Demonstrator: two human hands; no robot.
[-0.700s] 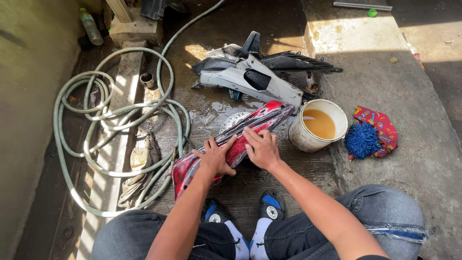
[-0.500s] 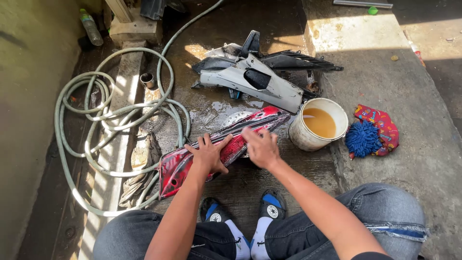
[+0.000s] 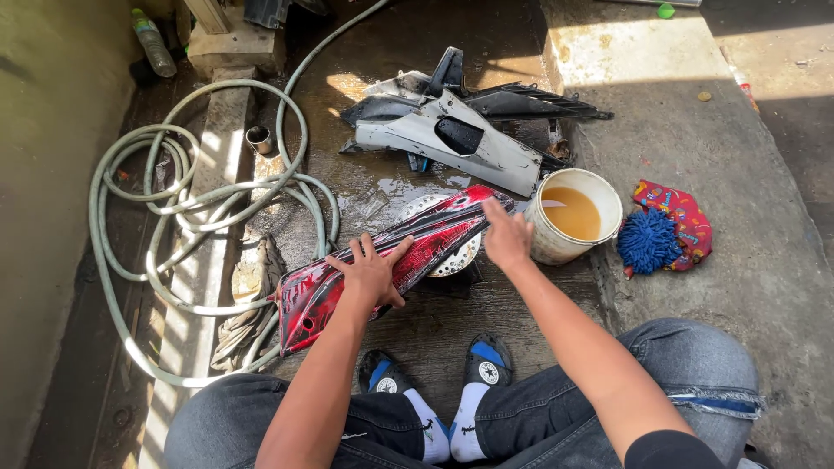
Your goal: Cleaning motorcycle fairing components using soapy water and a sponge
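left fingers: spread wide and pressed flat on the middle of the red panel, palm down, not curled round anything. the left hand is pinning it rather than gripping.

right fingers: straight and held together, tips on or just over the far end of the panel. the right hand is a bit blurred, so i can't tell if it's actually touching.

red panel: long, narrow, curved plastic bike cover, glossy red with dark trim. it lies slantwise on the wet floor in front of the feet, far end propped on a round metal disc.

how it handles: looks light and fairly stiff, though i'd guess it flexes along its length. wet and shiny, so probably slippery. thin edges and tabs look like the bits that would crack.

where to grab: i'd go for the two long edges near the middle, one hand each side, not the pointy tip.

around it: a white bucket of brownish water just beside the right hand, a blue mop head on a patterned rag past that, a grey panel behind, and a coiled hose off to the left.
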